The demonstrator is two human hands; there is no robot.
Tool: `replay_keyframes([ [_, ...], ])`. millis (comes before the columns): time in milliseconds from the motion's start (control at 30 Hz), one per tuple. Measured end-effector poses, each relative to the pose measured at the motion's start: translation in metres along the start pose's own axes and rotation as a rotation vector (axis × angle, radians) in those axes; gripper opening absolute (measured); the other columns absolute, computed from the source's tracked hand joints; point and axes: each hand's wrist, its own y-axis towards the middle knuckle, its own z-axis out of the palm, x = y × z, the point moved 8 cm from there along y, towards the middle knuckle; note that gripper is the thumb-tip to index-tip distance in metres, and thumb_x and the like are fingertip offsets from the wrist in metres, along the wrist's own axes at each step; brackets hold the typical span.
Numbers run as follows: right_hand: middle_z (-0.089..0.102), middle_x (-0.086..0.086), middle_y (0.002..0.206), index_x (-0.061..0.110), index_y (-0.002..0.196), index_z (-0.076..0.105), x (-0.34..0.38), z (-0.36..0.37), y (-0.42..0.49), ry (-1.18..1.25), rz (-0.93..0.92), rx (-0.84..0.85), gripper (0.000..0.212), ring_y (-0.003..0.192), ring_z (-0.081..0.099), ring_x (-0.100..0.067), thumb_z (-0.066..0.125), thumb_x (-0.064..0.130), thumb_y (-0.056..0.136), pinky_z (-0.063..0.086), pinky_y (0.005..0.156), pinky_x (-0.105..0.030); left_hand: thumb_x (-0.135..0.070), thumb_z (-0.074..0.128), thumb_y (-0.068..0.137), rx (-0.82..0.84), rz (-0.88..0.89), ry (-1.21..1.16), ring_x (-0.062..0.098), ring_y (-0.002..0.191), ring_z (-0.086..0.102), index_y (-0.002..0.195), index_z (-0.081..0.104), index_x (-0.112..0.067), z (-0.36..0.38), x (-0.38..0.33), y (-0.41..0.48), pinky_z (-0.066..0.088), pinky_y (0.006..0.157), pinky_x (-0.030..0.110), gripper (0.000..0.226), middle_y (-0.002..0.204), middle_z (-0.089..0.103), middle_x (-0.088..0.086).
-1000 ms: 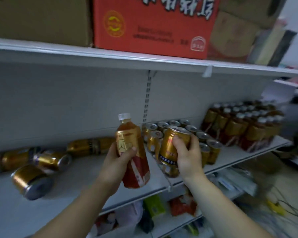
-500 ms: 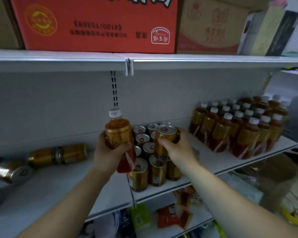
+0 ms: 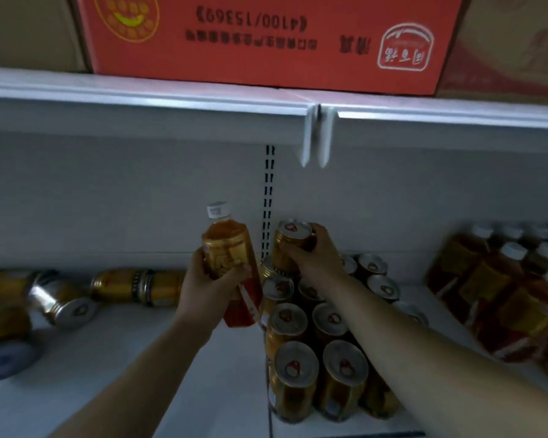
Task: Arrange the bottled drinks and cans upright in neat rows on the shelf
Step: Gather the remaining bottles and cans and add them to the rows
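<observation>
My left hand (image 3: 211, 290) grips an amber tea bottle (image 3: 228, 248) with a white cap and a gold and red label, held upright above the white shelf (image 3: 171, 374). My right hand (image 3: 314, 254) holds a gold can (image 3: 290, 245) by its top, over the back of the block of upright gold cans (image 3: 317, 352). Upright tea bottles (image 3: 500, 289) stand in rows at the right. Several gold cans (image 3: 64, 306) lie on their sides at the left, along with a fallen bottle (image 3: 136, 286) by the back wall.
The upper shelf edge (image 3: 171, 102) hangs close overhead, with two price-tag clips (image 3: 317, 137) pointing down. A red carton (image 3: 266, 39) and brown boxes sit on top of it. A slotted upright rail (image 3: 269, 197) runs down the back wall behind the cans.
My right hand has carried the gold can up and back toward the rear of the can block. The left hand and bottle stayed beside it. The view has moved closer and further left.
</observation>
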Motion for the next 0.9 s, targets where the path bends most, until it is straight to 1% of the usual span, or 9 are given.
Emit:
replay_keyframes([
  [67,0.056,0.021,0.091,0.028,0.103,0.052,-0.001,0.007,0.009,-0.022,-0.017,0.044,0.032,0.073,0.056,0.018,0.074,0.017,0.083,0.045,0.06,-0.004,-0.007,0.073,0.077,-0.027,0.003,0.004,0.019,0.09,0.067,0.102,0.054,-0.028,-0.003,-0.001,-0.002,0.053,0.075,0.037,0.038,0.099,0.068,0.002],
  [133,0.056,0.021,0.09,0.033,0.095,0.052,-0.004,0.013,0.019,-0.045,-0.042,0.089,0.03,0.07,0.055,0.019,0.073,0.015,0.084,0.043,0.059,-0.002,-0.006,0.072,0.077,-0.044,0.008,0.023,0.019,0.09,0.067,0.103,0.054,-0.028,-0.002,-0.005,-0.006,0.054,0.077,0.038,0.039,0.099,0.069,0.002],
  [233,0.06,0.017,0.098,0.035,0.099,0.053,-0.005,0.019,0.028,-0.104,-0.088,0.139,0.032,0.088,0.059,0.002,0.074,0.017,0.082,0.046,0.07,-0.009,-0.003,0.072,0.076,-0.089,0.021,0.029,0.02,0.091,0.068,0.108,0.054,-0.023,0.0,-0.013,-0.012,0.054,0.077,0.037,0.041,0.099,0.069,0.004],
  [333,0.058,0.002,0.121,0.026,0.122,0.053,-0.007,0.022,0.032,-0.145,-0.106,0.199,0.051,0.107,0.057,-0.014,0.077,0.03,0.076,0.048,0.091,-0.029,-0.004,0.072,0.076,-0.132,0.051,0.055,0.019,0.091,0.068,0.113,0.053,-0.02,0.007,-0.026,-0.018,0.055,0.078,0.038,0.045,0.1,0.069,0.004],
  [500,0.054,0.006,0.125,0.024,0.131,0.047,0.001,0.009,0.027,-0.274,-0.154,0.318,0.072,0.114,0.055,-0.015,0.078,0.046,0.069,0.047,0.094,-0.036,-0.007,0.072,0.076,-0.19,0.105,0.111,0.017,0.088,0.069,0.105,0.052,-0.023,0.033,-0.043,-0.034,0.056,0.077,0.037,0.039,0.096,0.069,0.002],
  [567,0.048,0.009,0.12,0.018,0.133,0.047,0.007,-0.011,0.026,-0.344,-0.193,0.327,0.065,0.113,0.051,-0.013,0.074,0.04,0.079,0.041,0.086,-0.028,-0.009,0.073,0.076,-0.191,0.106,0.135,0.016,0.091,0.068,0.11,0.05,-0.022,0.047,-0.045,-0.042,0.055,0.078,0.036,0.043,0.098,0.068,0.001],
  [633,0.05,0.0,0.128,0.01,0.137,0.045,0.012,-0.04,0.025,-0.478,-0.242,0.314,0.063,0.118,0.048,-0.017,0.068,0.04,0.086,0.034,0.086,-0.023,-0.011,0.075,0.074,-0.198,0.107,0.161,0.016,0.094,0.067,0.117,0.048,-0.02,0.062,-0.045,-0.051,0.055,0.08,0.036,0.052,0.102,0.067,0.0],
  [767,0.04,-0.008,0.146,0.015,0.143,0.04,0.016,-0.116,0.02,-0.771,-0.264,0.287,0.068,0.133,0.038,-0.026,0.056,0.053,0.089,0.036,0.106,-0.035,-0.01,0.074,0.077,-0.147,0.159,0.161,0.002,0.084,0.067,0.11,0.049,-0.018,0.113,-0.051,-0.072,0.054,0.066,0.021,0.043,0.094,0.066,-0.003],
  [900,0.04,-0.008,0.147,0.018,0.141,0.043,0.022,-0.217,0.004,-0.972,-0.158,0.164,0.066,0.132,0.038,-0.027,0.052,0.058,0.09,0.034,0.105,-0.035,-0.025,0.071,0.08,0.021,0.203,0.165,-0.006,0.08,0.064,0.098,0.049,-0.037,0.182,-0.056,-0.094,0.052,0.076,0.026,0.031,0.092,0.066,-0.016],
])
